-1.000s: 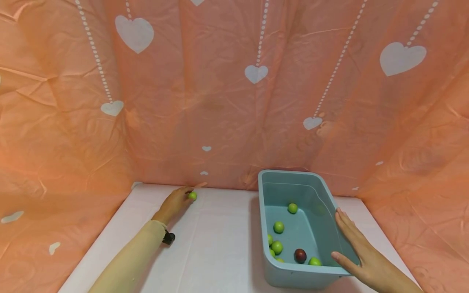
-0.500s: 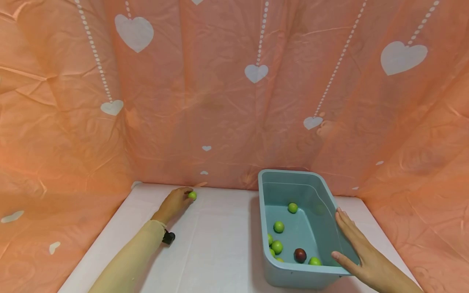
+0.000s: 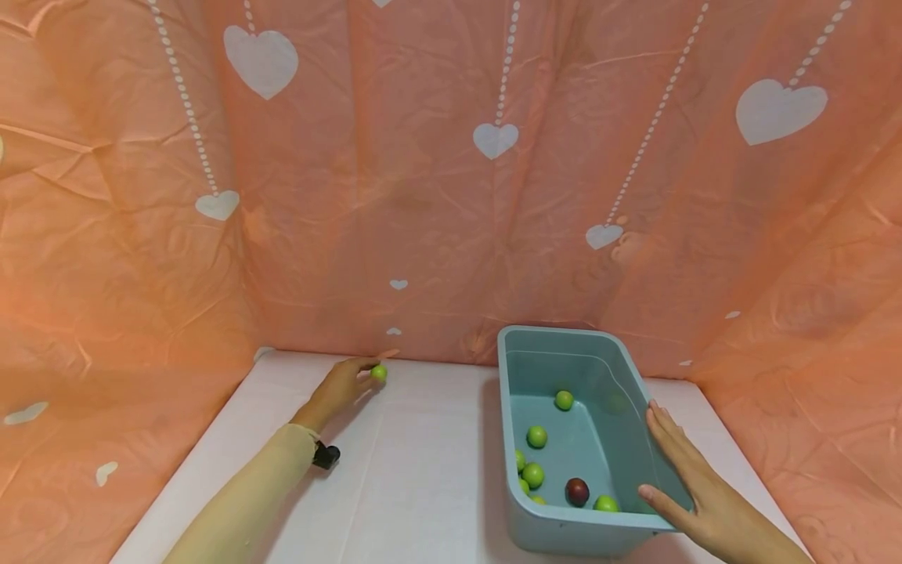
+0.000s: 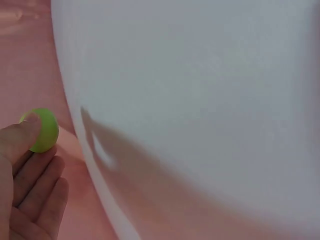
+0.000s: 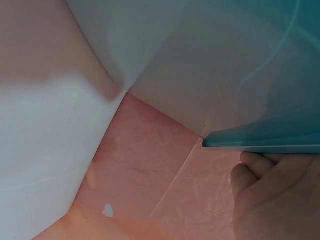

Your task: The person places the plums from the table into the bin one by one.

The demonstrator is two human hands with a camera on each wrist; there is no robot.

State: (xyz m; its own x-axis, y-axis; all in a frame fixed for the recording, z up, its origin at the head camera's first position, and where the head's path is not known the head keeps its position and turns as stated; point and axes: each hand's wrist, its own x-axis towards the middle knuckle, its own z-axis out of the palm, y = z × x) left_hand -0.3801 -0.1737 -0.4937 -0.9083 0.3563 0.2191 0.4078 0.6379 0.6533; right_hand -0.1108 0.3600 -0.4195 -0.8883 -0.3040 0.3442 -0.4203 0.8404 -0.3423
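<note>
The left hand [image 3: 343,387], its grip pinching a green ball [image 3: 379,373], has edged it slightly toward the bin [image 3: 564,533], so the carry has begun, while the right hand [image 3: 694,486] lies flat-fingered on the bin's right wall.

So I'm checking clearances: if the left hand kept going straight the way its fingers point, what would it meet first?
The left hand pinches a small green ball at the table's far edge. Straight ahead, it would probably meet the orange heart-print plastic backdrop first; depth is hard to judge.
</note>
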